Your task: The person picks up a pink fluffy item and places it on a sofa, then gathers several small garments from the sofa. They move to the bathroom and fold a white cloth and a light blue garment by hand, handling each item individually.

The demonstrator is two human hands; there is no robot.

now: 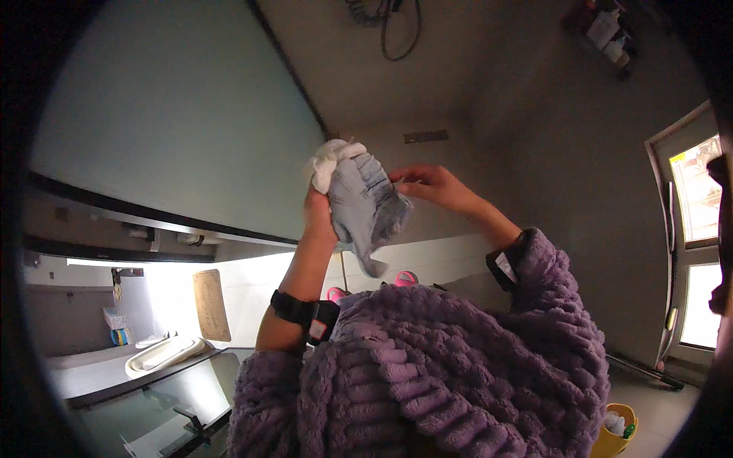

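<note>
A bunched light-blue cloth garment [358, 197] with a gathered edge hangs in front of me at chest height. My left hand [320, 214] grips it from the left, together with a white cloth [332, 163] at its top; most of the fingers are hidden behind the fabric. At the garment's right edge is my right hand [421, 182], thumb and fingers bent towards the cloth. Whether those fingertips pinch the fabric cannot be told. The lower corner of the garment dangles freely above pink slippers [405, 279]. Purple fleece sleeves and black wrist straps cover parts of both arms.
A large glass panel [189, 114] stands at left. A floor drain [425, 136] lies ahead, with a hose [401, 54] beyond. Pump bottles [610, 37] sit at upper right. A window [696, 194] and a yellow bucket [615, 441] are at right. A white baby bathtub [166, 355] rests lower left.
</note>
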